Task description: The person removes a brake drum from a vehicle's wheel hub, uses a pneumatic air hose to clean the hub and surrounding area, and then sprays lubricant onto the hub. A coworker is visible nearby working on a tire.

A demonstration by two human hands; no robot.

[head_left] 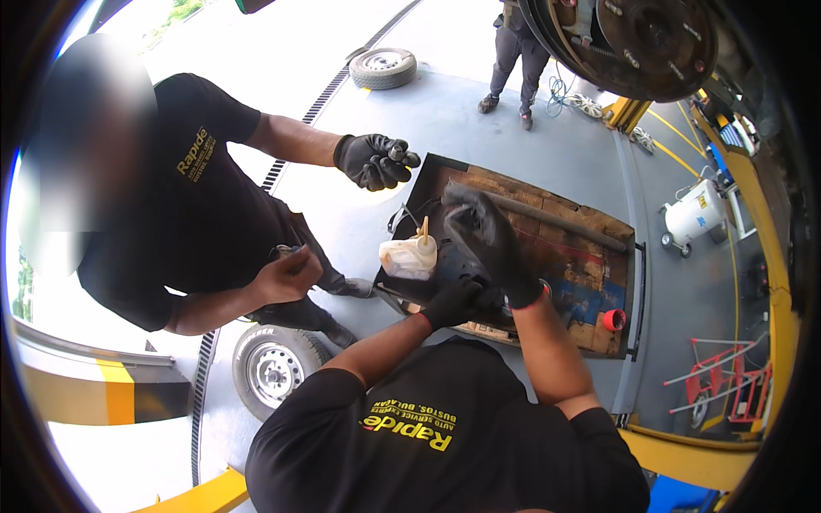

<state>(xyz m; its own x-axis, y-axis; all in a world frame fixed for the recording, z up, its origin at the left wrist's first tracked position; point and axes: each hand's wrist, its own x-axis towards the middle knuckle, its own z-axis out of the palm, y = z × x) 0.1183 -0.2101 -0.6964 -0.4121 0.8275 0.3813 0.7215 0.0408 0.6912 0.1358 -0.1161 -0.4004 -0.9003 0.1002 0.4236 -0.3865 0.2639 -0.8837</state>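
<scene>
My right hand [489, 235], in a black glove with a red cuff, is raised over a black-rimmed tray [634, 291] lined with worn wooden boards. Its fingers are bent and stand off from the thumb, with nothing visible in them. My left hand [462, 303], also gloved, is lower, beside my right wrist. Its fingers are closed; dark glove against dark surroundings hides what they hold, if anything. Left of my hands, a stained whitish plastic jug [409, 258] stands in the tray with a tan stick-like piece upright at its top. Across from me, a co-worker's gloved hand [376, 162] holds a small metal part [397, 153].
A long grey pipe [556, 220] and a red round piece [614, 321] lie in the tray. The co-worker's bare hand [291, 274] is at left. Wheels [275, 373] rest on the floor. A brake assembly [654, 38] hangs overhead at right. Another person's legs [516, 64] stand beyond.
</scene>
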